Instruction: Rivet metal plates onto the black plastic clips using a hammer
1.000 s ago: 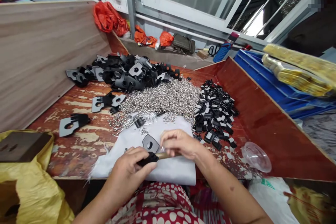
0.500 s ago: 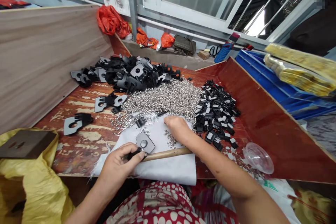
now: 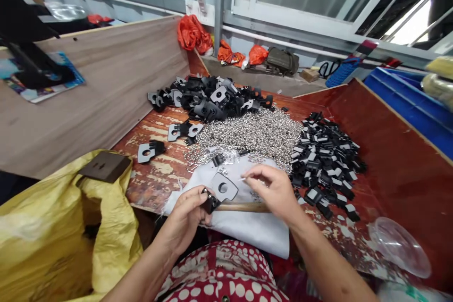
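Observation:
My left hand (image 3: 187,213) is closed around the black hinged end of a grey plastic clip (image 3: 230,191), whose flat plate with a round hole points up and to the right. Just right of it, my right hand (image 3: 274,189) pinches a small thin metal pin (image 3: 242,179), its tip pointing at the clip. Both hands are over a white cloth (image 3: 247,231) at the table's near edge. Under them a wooden stick (image 3: 244,207) lies across the cloth. Beyond the fingers spreads a heap of small shiny metal pieces (image 3: 251,132).
Black and grey clips (image 3: 205,99) are piled at the back left, small black parts (image 3: 323,160) at the right. A dark block (image 3: 106,166) rests on a yellow sack (image 3: 116,207). A clear plastic bowl (image 3: 399,245) lies near the right board (image 3: 399,151). Beyond it stands a blue crate (image 3: 406,99).
My right hand has come back from the metal pieces toward the clip, a pin now showing in its fingertips. The left hand still holds the clip. The view has turned left.

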{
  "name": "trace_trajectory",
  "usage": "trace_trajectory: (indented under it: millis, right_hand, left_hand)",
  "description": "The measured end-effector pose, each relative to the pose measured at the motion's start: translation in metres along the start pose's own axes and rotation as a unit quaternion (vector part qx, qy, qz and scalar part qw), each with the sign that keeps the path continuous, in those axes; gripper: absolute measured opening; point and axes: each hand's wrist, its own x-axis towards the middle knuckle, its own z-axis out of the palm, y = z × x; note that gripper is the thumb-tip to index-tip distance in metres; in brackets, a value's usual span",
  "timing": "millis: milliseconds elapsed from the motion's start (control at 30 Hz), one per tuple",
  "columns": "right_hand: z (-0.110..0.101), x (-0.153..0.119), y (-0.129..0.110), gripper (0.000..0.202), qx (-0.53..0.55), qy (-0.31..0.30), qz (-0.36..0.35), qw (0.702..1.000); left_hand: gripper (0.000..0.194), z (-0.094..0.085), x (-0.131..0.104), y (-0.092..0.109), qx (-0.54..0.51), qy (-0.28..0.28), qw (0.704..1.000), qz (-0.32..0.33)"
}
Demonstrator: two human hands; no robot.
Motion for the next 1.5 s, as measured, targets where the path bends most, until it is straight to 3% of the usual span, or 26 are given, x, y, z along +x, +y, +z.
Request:
trace_trajectory:
  millis: [100, 200, 367, 600, 700, 867, 967, 1100, 1167, 1267, 1333, 1400, 1500]
  right_hand:
    - [0.018, -0.02, -0.03, 0.009, 0.142, 0.07, -0.046, 0.986]
    - [0.037, -0.024, -0.043, 0.009, 0.143, 0.085, -0.071, 0.984]
    - [0.053, -0.022, -0.043, 0.007, 0.13, 0.086, -0.071, 0.985]
    - [0.055, -0.028, -0.054, 0.01, 0.01, 0.12, -0.105, 0.987]
    - [0.054, -0.032, -0.058, 0.012, -0.042, 0.113, -0.119, 0.985]
    - [0.06, -0.04, -0.061, 0.022, -0.16, 0.093, -0.201, 0.962]
    - [0.066, -0.043, -0.06, 0.019, -0.165, 0.086, -0.202, 0.962]
    - [0.078, -0.046, -0.058, 0.014, -0.098, 0.118, -0.179, 0.972]
    - [0.086, -0.048, -0.06, 0.012, -0.076, 0.122, -0.179, 0.973]
    - [0.094, -0.051, -0.061, 0.009, -0.055, 0.031, -0.202, 0.977]
    - [0.089, -0.05, -0.054, 0.011, -0.058, -0.067, -0.205, 0.975]
    - [0.077, -0.047, -0.04, 0.018, -0.141, -0.116, -0.167, 0.969]
    - [0.056, -0.043, -0.015, 0.008, -0.352, -0.129, -0.091, 0.923]
  left_hand:
    - [0.029, 0.006, 0.0, -0.001, -0.055, -0.001, 0.998, 0.003]
    - [0.034, 0.01, 0.0, -0.006, -0.091, 0.021, 0.996, -0.008]
    - [0.029, 0.012, -0.003, -0.014, -0.096, 0.027, 0.995, 0.004]
    - [0.029, 0.008, -0.01, -0.014, -0.114, 0.016, 0.993, 0.016]
    - [0.029, 0.008, -0.012, -0.015, -0.113, 0.011, 0.993, 0.018]
    - [0.022, 0.013, -0.014, -0.023, -0.112, 0.037, 0.992, 0.049]
    - [0.022, 0.011, -0.019, -0.023, -0.108, 0.051, 0.992, 0.047]
    - [0.03, -0.006, -0.04, -0.022, -0.099, 0.019, 0.995, 0.002]
    - [0.034, -0.02, -0.057, -0.025, -0.078, 0.028, 0.997, 0.008]
    - [0.042, -0.045, -0.084, -0.027, 0.077, 0.105, 0.99, 0.061]
    - [0.042, -0.062, -0.098, -0.022, 0.218, 0.157, 0.959, 0.089]
    - [0.04, -0.077, -0.106, -0.014, 0.312, 0.19, 0.927, 0.08]
    - [0.041, -0.088, -0.105, -0.005, 0.324, 0.215, 0.921, 0.03]
